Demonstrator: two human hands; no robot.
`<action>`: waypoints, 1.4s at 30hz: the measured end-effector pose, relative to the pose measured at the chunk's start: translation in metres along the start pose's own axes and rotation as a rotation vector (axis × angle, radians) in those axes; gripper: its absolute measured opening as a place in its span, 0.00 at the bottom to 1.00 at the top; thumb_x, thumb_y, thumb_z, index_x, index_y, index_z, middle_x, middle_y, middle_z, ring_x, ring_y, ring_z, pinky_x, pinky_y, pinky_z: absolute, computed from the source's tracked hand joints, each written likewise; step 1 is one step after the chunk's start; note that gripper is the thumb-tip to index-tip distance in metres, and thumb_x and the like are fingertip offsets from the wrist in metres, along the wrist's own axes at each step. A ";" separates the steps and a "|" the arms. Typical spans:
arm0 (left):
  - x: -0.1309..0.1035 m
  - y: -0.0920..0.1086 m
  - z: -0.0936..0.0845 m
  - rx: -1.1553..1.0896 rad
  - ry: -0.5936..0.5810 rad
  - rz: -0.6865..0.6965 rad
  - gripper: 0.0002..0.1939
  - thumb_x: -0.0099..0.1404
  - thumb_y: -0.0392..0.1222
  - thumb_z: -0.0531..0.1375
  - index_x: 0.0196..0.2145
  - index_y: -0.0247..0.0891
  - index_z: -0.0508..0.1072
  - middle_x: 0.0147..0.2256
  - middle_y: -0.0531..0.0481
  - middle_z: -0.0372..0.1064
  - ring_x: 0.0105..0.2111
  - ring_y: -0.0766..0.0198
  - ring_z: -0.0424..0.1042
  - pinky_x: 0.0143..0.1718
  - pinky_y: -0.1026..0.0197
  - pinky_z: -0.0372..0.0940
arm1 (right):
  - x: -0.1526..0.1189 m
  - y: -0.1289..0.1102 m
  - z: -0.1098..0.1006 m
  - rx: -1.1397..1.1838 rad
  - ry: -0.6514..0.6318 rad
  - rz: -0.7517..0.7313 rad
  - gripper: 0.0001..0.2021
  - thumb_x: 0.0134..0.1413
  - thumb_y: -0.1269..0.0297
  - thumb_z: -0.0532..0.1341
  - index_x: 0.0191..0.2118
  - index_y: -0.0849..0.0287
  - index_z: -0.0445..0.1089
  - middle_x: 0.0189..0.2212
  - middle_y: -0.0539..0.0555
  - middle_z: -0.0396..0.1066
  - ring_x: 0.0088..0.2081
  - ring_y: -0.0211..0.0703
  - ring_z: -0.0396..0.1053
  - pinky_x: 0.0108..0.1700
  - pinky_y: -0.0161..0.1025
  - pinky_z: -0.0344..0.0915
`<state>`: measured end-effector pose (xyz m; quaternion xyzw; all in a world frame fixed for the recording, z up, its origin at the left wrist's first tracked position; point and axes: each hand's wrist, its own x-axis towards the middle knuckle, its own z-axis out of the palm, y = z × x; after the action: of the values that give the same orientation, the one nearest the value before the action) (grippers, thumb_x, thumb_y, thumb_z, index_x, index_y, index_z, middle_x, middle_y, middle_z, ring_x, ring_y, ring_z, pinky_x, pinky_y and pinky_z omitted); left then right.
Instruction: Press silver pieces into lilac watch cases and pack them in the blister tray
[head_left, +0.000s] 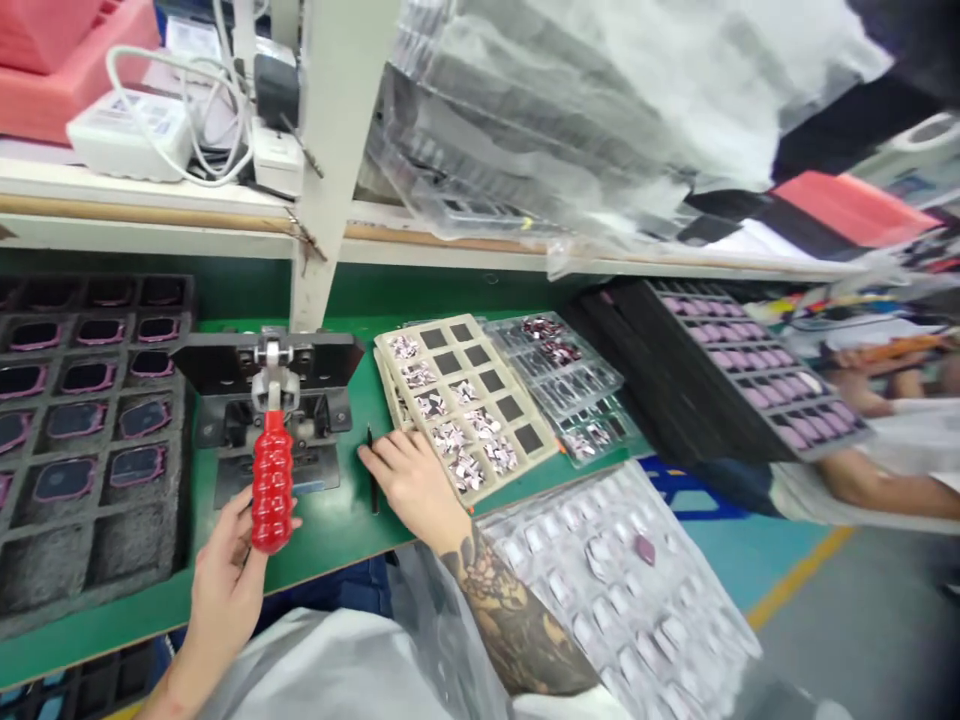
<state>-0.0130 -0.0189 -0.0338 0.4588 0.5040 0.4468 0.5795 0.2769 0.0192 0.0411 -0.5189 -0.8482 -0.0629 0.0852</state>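
A metal clamp fixture (272, 400) with a red ribbed handle (272, 485) stands on the green table. My left hand (234, 550) is closed around the lower part of that handle, its fingertips partly hidden behind it. To the right, my right hand (405, 480) rests on the table with its fingers bent, beside a thin black pen-like tool (372, 470). The fingertips lie close to the tool; whether they grip it is not clear. Just beyond this hand is a beige tray (480, 360) with small shiny pieces in several compartments.
A dark foam tray (97, 530) holds purple-rimmed frames at left. Clear trays (555, 380) and a stack of black trays (652, 350) stand at right. A plastic-covered tray (622, 590) juts past the table edge. A shelf (450, 240) crosses above; another person's arm (892, 480) shows at far right.
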 end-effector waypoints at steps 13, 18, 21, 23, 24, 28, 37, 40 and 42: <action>0.004 0.007 0.001 0.103 -0.040 0.070 0.20 0.79 0.52 0.66 0.62 0.41 0.72 0.55 0.39 0.85 0.46 0.51 0.88 0.47 0.54 0.83 | 0.058 0.138 -0.016 0.418 -0.061 0.454 0.12 0.65 0.75 0.66 0.49 0.57 0.84 0.40 0.55 0.78 0.42 0.47 0.75 0.51 0.44 0.70; 0.005 0.009 0.004 0.093 -0.032 0.083 0.21 0.78 0.54 0.67 0.61 0.41 0.73 0.54 0.38 0.85 0.46 0.50 0.89 0.46 0.54 0.83 | 0.073 0.151 -0.005 0.565 -0.167 0.437 0.07 0.55 0.74 0.72 0.39 0.57 0.84 0.33 0.49 0.77 0.33 0.38 0.73 0.40 0.37 0.68; 0.006 0.005 0.002 0.088 -0.036 0.085 0.21 0.78 0.54 0.67 0.60 0.41 0.74 0.53 0.38 0.85 0.45 0.50 0.89 0.46 0.54 0.83 | 0.069 0.151 -0.008 0.618 -0.127 0.443 0.04 0.54 0.74 0.70 0.34 0.58 0.81 0.34 0.49 0.78 0.31 0.37 0.72 0.38 0.36 0.68; 0.006 0.002 -0.001 0.079 -0.053 0.078 0.20 0.78 0.54 0.67 0.59 0.42 0.73 0.55 0.38 0.85 0.45 0.51 0.88 0.46 0.54 0.82 | 0.061 0.149 -0.014 0.630 -0.048 0.471 0.03 0.58 0.72 0.68 0.34 0.57 0.79 0.34 0.50 0.79 0.33 0.40 0.74 0.40 0.38 0.69; 0.007 0.002 -0.003 0.083 -0.062 0.073 0.19 0.79 0.53 0.66 0.59 0.42 0.73 0.56 0.38 0.84 0.45 0.52 0.88 0.46 0.54 0.81 | 0.056 0.146 -0.018 0.626 0.012 0.497 0.03 0.60 0.70 0.67 0.35 0.57 0.79 0.34 0.50 0.80 0.34 0.41 0.75 0.42 0.39 0.69; 0.008 0.016 -0.004 0.248 -0.126 0.104 0.15 0.80 0.53 0.65 0.54 0.41 0.78 0.44 0.45 0.85 0.38 0.57 0.83 0.42 0.58 0.76 | 0.028 0.109 -0.031 0.597 0.267 0.609 0.07 0.71 0.62 0.62 0.43 0.56 0.78 0.38 0.54 0.80 0.40 0.47 0.75 0.48 0.45 0.70; 0.012 0.074 0.031 0.468 -0.314 0.273 0.10 0.80 0.46 0.64 0.48 0.41 0.83 0.36 0.49 0.79 0.32 0.60 0.73 0.38 0.59 0.66 | 0.002 -0.061 -0.012 1.249 0.430 0.431 0.02 0.68 0.65 0.72 0.44 0.51 0.83 0.36 0.52 0.83 0.38 0.45 0.78 0.45 0.44 0.75; 0.010 0.078 0.035 0.463 -0.305 0.288 0.09 0.80 0.46 0.64 0.46 0.40 0.83 0.33 0.50 0.75 0.31 0.61 0.70 0.36 0.60 0.63 | 0.004 -0.074 -0.003 1.294 0.453 0.371 0.04 0.67 0.69 0.72 0.43 0.51 0.85 0.36 0.52 0.83 0.39 0.44 0.78 0.44 0.45 0.75; 0.007 0.077 0.035 0.441 -0.296 0.282 0.11 0.80 0.47 0.63 0.44 0.40 0.82 0.33 0.51 0.73 0.32 0.61 0.69 0.37 0.59 0.62 | 0.003 -0.072 -0.001 1.276 0.468 0.346 0.07 0.68 0.71 0.72 0.43 0.50 0.85 0.36 0.51 0.84 0.39 0.44 0.78 0.44 0.45 0.76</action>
<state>0.0185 -0.0008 0.0430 0.6993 0.4303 0.3307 0.4652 0.2118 -0.0109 0.0416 -0.4679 -0.5842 0.3517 0.5622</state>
